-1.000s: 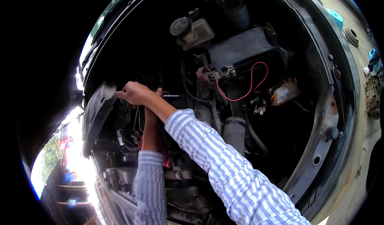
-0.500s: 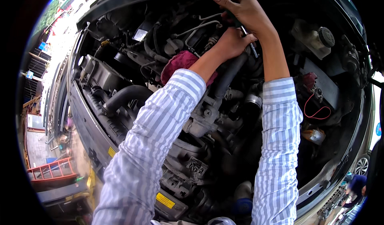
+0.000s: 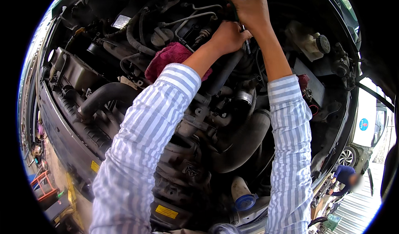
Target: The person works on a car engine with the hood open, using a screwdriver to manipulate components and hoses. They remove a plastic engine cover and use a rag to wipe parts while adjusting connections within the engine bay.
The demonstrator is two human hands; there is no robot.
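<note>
Engine bay (image 3: 68,119), one, fills the floor in front of me, and the work sits at its far side. Judging by how the arms reach, the step in hand is two-handed work with a slim tool (image 3: 248,47) whose metal shaft points down among the hoses. I'd say the next move calls for a steady shaft below and small, controlled motion from above.

Counting down by size: two striped sleeves, left (image 3: 145,130) and right (image 3: 289,130); two thick bent hoses that stand out, one left (image 3: 106,94), one right (image 3: 247,148); one red cloth (image 3: 169,59) just left of the arms.

Two hands come next: the left hand (image 3: 229,38), fingers closed round the shaft, and the right hand (image 3: 252,10), farther off, fingers curled on the tool's upper part, though I cannot tell exactly how they sit. One pale reservoir (image 3: 301,38) stands to the right, one blue cap (image 3: 246,202) near. Smallest, two yellow labels, one near (image 3: 166,211), one left (image 3: 95,166).
</note>
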